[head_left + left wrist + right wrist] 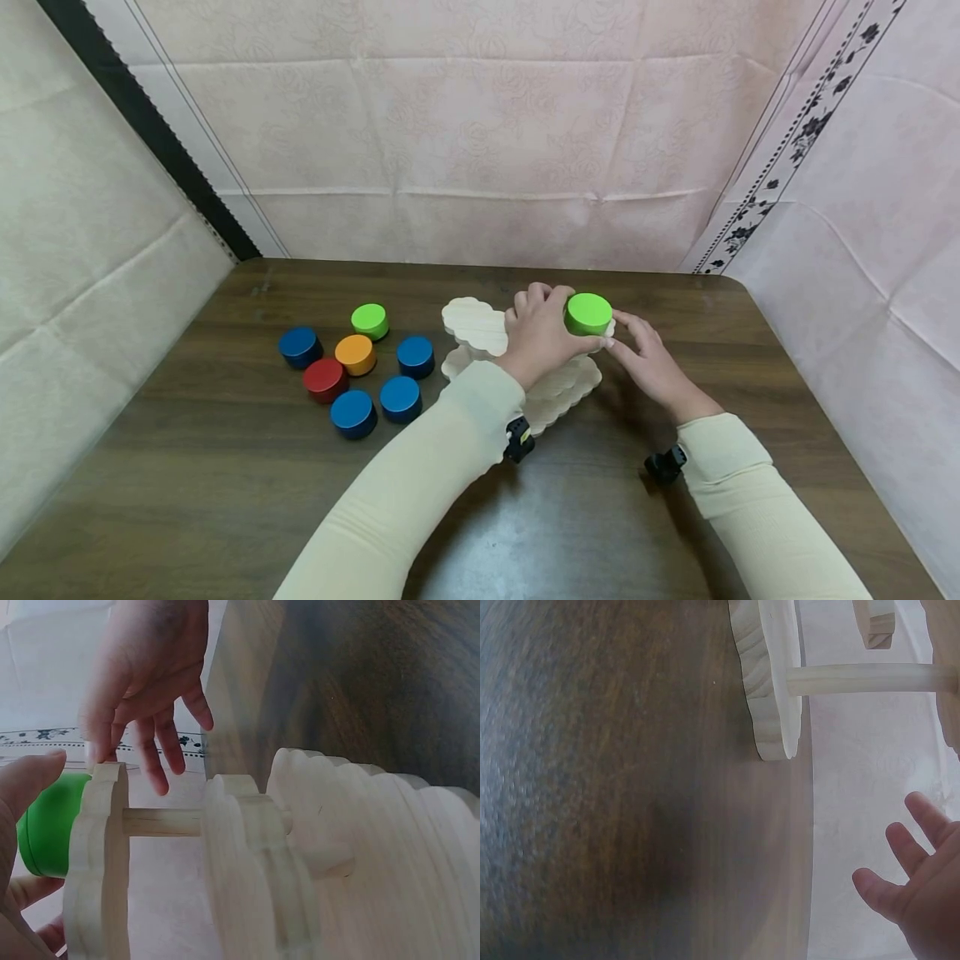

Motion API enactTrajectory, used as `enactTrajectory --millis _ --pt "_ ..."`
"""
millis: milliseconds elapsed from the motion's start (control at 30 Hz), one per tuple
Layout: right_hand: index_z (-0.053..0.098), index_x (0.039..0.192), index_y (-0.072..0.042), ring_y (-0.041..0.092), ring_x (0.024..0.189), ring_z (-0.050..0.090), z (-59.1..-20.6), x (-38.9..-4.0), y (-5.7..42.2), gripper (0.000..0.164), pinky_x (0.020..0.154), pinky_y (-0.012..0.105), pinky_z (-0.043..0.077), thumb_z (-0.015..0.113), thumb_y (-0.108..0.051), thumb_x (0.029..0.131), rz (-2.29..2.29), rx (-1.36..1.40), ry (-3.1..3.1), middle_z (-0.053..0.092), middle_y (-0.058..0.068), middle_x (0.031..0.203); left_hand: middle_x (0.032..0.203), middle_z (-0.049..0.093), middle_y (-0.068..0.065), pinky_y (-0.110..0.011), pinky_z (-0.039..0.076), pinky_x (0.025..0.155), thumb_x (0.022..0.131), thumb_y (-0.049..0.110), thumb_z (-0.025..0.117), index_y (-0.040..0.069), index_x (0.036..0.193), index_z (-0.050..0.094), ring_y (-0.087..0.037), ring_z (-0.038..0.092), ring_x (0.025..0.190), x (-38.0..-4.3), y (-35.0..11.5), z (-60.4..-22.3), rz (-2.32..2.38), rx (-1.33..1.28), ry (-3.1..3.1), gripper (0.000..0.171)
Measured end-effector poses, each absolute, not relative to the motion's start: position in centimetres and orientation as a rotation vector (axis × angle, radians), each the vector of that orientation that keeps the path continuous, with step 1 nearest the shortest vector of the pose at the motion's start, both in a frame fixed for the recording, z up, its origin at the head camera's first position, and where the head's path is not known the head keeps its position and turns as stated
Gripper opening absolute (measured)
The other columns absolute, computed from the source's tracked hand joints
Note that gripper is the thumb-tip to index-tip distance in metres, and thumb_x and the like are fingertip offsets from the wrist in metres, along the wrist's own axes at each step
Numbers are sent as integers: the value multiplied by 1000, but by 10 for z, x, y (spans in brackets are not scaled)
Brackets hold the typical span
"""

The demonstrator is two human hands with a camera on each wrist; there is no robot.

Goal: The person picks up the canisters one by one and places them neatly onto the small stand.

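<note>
A pale wooden stand with scalloped, cloud-shaped tiers stands on the table. In the left wrist view, round posts join its upper tier to the ones below. My left hand holds a green disc on that upper tier, thumb on one side and fingers on the other. At the tier's right edge is my right hand, thumb tip touching the rim and the other fingers spread loosely. The right wrist view shows those fingers apart, near a wooden post.
Left of the stand lie several blue discs, a red disc, an orange disc and another green disc. The brown wooden table is bordered by pale cloth walls at back and sides.
</note>
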State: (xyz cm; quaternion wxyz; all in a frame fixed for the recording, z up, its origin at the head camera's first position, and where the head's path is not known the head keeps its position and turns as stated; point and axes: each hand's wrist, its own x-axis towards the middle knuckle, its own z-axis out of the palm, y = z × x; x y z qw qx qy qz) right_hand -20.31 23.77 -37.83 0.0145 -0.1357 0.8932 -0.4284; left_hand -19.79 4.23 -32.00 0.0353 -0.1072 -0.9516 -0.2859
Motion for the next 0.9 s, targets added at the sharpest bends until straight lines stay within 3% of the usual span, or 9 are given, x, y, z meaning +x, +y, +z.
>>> enactTrajectory --millis 300,533,900 --pt "30 149 -4 43 141 16 -380 -203 238 59 107 67 15 47 -34 101 -1344 -412 2778 25 23 152 137 39 -5 -42 33 100 72 57 78 23 140 46 -23 34 125 -192 30 -314 -897 -406 -2839 83" --pt "30 149 -4 43 140 17 -380 -203 238 59 107 67 15 48 -33 101 -1348 -419 2790 25 24 152 144 33 -6 -48 23 110 74 53 78 20 141 45 -26 28 134 -184 3 -310 -850 -457 -2708 81" --pt "30 149 -4 43 141 16 -381 -203 237 58 108 67 15 48 -32 101 -1357 -415 2789 25 23 152 144 32 -9 -54 18 109 76 45 79 15 141 45 -29 26 133 -171 -47 -306 -907 -422 -2556 79"
